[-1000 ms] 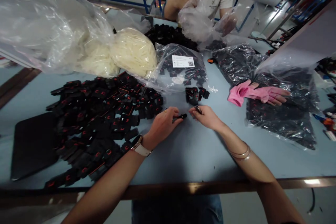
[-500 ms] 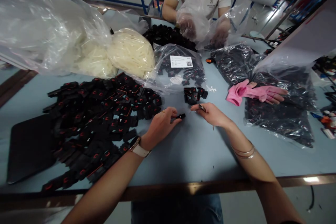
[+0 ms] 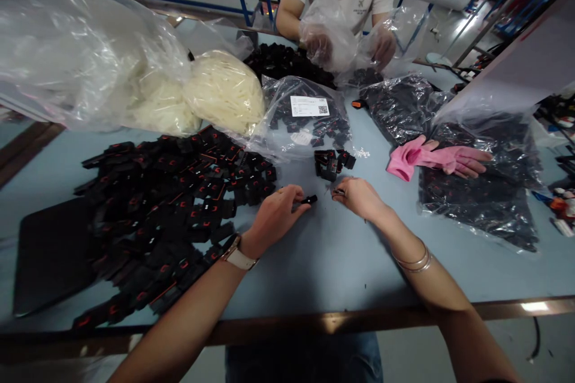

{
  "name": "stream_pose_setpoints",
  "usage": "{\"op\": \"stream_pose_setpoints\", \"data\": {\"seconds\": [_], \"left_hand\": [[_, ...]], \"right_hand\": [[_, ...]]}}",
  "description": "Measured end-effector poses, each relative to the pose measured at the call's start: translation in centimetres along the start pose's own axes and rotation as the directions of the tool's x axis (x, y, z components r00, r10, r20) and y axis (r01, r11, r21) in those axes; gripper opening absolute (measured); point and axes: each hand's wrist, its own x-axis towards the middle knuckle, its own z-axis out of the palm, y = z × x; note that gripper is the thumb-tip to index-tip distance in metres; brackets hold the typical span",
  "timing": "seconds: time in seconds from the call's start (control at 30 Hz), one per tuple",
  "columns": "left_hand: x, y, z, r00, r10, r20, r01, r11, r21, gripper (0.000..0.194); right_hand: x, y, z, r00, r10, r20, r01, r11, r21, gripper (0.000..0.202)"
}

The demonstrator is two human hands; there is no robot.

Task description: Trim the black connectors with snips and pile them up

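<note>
My left hand [image 3: 277, 209] is closed on a small black plastic connector [image 3: 309, 199], pinched between thumb and fingers just above the table. Facing it, my right hand [image 3: 359, 196] is closed around a slim metal tool [image 3: 338, 192]; its exact kind is too small and partly covered by my fingers to make out. A few black connectors [image 3: 331, 163] lie together just beyond my right hand. To the left of my left hand spreads a large heap of black connectors [image 3: 179, 191] with orange-red parts.
Clear bags of cream-coloured pieces [image 3: 227, 93] stand behind the heap. A labelled bag [image 3: 309, 106] lies in the middle. Pink gloves [image 3: 433, 158] rest on bags of black parts [image 3: 480, 209] at right. Small white bits [image 3: 362, 153] lie nearby. Across the table, a person handles a clear bag [image 3: 335, 42].
My right hand has turned and its fingers have curled in, with the tool drawn slightly back. My left hand stays in place with the connector. The person opposite has shifted their hands slightly.
</note>
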Motion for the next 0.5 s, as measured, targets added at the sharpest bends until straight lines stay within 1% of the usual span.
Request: {"op": "stream_pose_setpoints", "data": {"seconds": [0.1,0.2,0.27,0.33,0.43,0.5], "left_hand": [[0.0,0.1,0.0,1.000,0.001,-0.003,-0.001,1.000,0.002,0.031],[0.0,0.1,0.0,1.000,-0.010,0.002,0.010,1.000,0.003,0.030],[0.0,0.1,0.1,1.000,-0.016,0.009,0.016,1.000,0.007,0.028],[0.0,0.2,0.1,1.000,-0.015,0.009,0.015,1.000,0.013,0.027],[0.0,0.2,0.1,1.000,-0.007,0.004,0.007,1.000,0.029,0.026],[0.0,0.3,0.1,1.000,-0.007,0.011,0.006,0.999,0.041,0.024]], "right_hand": [[0.0,-0.2,0.2,0.999,-0.020,-0.043,0.020,1.000,-0.005,0.017],[0.0,-0.4,0.4,0.994,-0.052,-0.100,0.066,0.988,0.143,0.017],[0.0,-0.7,0.7,0.987,-0.069,-0.148,0.108,0.956,0.274,0.015],[0.1,-1.0,1.0,0.973,-0.084,-0.213,0.160,0.916,0.368,0.010],[0.1,-1.6,1.4,0.949,-0.120,-0.292,0.246,0.861,0.446,0.011],[0.0,-1.9,1.6,0.938,-0.143,-0.315,0.287,0.831,0.477,0.013]]}}
